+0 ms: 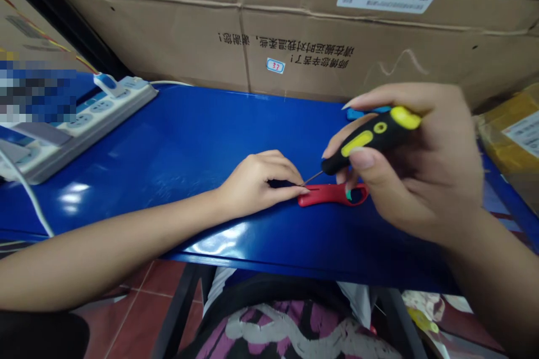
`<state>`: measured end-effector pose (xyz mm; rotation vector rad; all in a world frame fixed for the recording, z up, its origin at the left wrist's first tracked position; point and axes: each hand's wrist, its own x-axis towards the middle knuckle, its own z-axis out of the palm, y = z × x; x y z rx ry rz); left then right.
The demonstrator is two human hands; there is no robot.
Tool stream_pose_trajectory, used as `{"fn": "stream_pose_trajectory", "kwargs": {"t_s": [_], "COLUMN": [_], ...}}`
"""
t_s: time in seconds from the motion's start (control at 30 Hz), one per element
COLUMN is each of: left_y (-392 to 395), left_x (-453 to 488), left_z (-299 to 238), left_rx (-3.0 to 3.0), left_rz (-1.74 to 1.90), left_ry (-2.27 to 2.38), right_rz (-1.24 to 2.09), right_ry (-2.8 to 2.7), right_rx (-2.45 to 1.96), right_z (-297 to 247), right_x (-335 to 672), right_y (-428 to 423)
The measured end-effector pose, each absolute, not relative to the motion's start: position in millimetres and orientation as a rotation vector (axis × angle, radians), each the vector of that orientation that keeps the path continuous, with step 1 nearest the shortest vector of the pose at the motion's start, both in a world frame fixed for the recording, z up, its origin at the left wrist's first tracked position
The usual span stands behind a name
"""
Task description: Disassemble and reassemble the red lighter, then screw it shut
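Observation:
My right hand (421,168) is wrapped round the black and yellow handle of a screwdriver (370,141), which slants down to the left. Its thin shaft ends at the left end of a red plastic piece (322,195) lying on the blue table (168,134). That piece is long, with an oval opening and a bit of green at its right end. My left hand (265,182) pinches at the screwdriver's tip, beside the red piece's left end; what lies between the fingertips is too small to make out. Behind my right fingers a blue object (356,114) shows partly.
A white power strip (96,118) with plugs and cables stands on the left. A large cardboard box (189,39) rises along the table's back edge. Another taped carton (517,129) sits at the right. The table's front edge runs just before my lap.

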<state>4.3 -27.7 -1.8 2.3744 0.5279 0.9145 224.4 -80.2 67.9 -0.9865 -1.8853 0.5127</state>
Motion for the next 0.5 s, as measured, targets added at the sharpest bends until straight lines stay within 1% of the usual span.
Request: {"fn": "stream_pose_trajectory", "kwargs": {"t_s": [0.13,0.5], "left_y": [-27,-24], "left_x": [6,5], "left_z": [-5,-12], "left_rx": [2.349,2.453], "left_rz": [0.885,0.712], "left_ry": [0.491,0.441], "right_rz": [0.446,0.368], "right_ry": [-1.778,-1.838], "right_rx": [-1.001,-0.915], "right_z": [68,48], "right_x": [222,227], "right_y": [-82,-78]}}
